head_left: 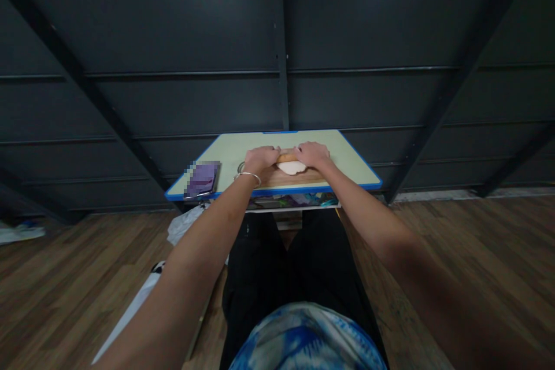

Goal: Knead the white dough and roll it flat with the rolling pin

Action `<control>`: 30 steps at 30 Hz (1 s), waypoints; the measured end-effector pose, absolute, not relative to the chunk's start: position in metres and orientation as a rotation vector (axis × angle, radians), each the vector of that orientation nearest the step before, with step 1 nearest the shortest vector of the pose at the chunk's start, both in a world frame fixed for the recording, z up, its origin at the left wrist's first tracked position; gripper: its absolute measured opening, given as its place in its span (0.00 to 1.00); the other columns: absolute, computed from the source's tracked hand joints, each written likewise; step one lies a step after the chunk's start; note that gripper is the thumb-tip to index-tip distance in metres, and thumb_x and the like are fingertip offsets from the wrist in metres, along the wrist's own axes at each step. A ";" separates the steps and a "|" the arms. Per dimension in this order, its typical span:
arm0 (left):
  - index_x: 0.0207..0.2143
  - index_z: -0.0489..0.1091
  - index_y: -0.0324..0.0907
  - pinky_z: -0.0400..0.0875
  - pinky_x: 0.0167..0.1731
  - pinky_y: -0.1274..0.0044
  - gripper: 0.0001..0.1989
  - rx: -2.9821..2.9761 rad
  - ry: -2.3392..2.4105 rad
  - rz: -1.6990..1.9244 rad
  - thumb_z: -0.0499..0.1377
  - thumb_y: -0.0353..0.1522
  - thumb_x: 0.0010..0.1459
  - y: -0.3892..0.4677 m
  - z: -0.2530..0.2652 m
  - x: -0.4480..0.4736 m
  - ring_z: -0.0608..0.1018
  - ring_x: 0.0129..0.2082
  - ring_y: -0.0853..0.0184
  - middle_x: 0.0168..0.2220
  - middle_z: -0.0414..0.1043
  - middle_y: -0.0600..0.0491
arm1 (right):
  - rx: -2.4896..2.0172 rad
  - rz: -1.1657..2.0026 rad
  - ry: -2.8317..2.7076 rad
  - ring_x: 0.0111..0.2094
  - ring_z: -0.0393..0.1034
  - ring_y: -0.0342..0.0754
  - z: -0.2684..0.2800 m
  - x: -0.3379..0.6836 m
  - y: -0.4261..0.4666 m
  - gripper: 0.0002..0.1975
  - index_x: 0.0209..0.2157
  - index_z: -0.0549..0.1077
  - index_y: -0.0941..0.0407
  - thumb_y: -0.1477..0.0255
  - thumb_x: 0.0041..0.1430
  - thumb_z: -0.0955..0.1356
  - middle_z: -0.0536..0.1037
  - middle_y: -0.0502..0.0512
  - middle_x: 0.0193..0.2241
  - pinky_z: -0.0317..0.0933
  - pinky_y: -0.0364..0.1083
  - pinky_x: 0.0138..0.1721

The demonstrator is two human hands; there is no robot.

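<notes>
A wooden rolling pin (287,158) lies crosswise on a flat white piece that looks like dough (292,168). Around its left end my left hand (262,156) is closed, with a bracelet at the wrist. My right hand (313,153) grips the other end. Only the middle of the pin shows between the hands. The dough sticks out on the near side of the pin, resting on a wooden board (286,180). Part of that board is covered by my hands and forearms.
The board lies on a small pale table (355,165) with blue edges. At its left is a blurred purple item (202,178). Below the top, a shelf (295,200) holds assorted things. A whitish bag (184,225) hangs at the left. A dark panelled wall (195,29) rises behind.
</notes>
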State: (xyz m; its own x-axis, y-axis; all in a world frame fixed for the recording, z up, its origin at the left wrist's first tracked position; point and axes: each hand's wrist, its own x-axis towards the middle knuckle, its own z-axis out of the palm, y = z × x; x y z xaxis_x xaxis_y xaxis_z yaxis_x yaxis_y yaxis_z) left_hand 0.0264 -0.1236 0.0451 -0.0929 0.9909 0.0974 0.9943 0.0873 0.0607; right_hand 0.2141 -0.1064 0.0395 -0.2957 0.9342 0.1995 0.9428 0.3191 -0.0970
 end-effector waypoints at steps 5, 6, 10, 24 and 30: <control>0.58 0.80 0.44 0.73 0.57 0.63 0.34 -2.080 -2.280 -0.198 0.39 0.48 0.74 -0.133 0.048 0.030 0.80 0.59 0.49 0.62 0.78 0.42 | -1.735 -0.070 -2.341 0.56 0.78 0.61 0.040 0.213 -0.107 0.31 0.55 0.82 0.58 0.54 0.77 0.56 0.83 0.69 0.55 0.68 0.52 0.53; 0.58 0.80 0.43 0.73 0.57 0.63 0.34 -2.078 -2.276 -0.204 0.39 0.48 0.74 -0.135 0.048 0.031 0.80 0.59 0.49 0.61 0.78 0.42 | -1.738 -0.071 -2.336 0.56 0.78 0.61 0.040 0.213 -0.107 0.31 0.55 0.83 0.59 0.55 0.77 0.56 0.82 0.69 0.55 0.68 0.52 0.53; 0.56 0.80 0.40 0.73 0.56 0.64 0.35 -2.064 -2.270 -0.217 0.38 0.46 0.75 -0.140 0.049 0.032 0.80 0.59 0.49 0.60 0.79 0.40 | -1.743 -0.090 -2.324 0.56 0.78 0.61 0.039 0.213 -0.110 0.31 0.55 0.83 0.58 0.56 0.77 0.56 0.82 0.69 0.55 0.68 0.52 0.52; 0.59 0.78 0.45 0.73 0.56 0.64 0.33 -2.108 -2.241 -0.205 0.38 0.45 0.74 -0.141 0.050 0.031 0.79 0.60 0.49 0.61 0.78 0.43 | -1.725 -0.090 -2.356 0.56 0.78 0.61 0.040 0.213 -0.109 0.30 0.55 0.83 0.57 0.56 0.77 0.56 0.83 0.68 0.55 0.68 0.52 0.52; 0.58 0.79 0.44 0.73 0.56 0.65 0.33 -2.092 -2.266 -0.226 0.38 0.45 0.74 -0.139 0.049 0.031 0.79 0.59 0.50 0.61 0.78 0.43 | -1.721 -0.067 -2.359 0.56 0.78 0.61 0.040 0.214 -0.110 0.31 0.55 0.83 0.57 0.55 0.77 0.56 0.82 0.69 0.56 0.67 0.53 0.54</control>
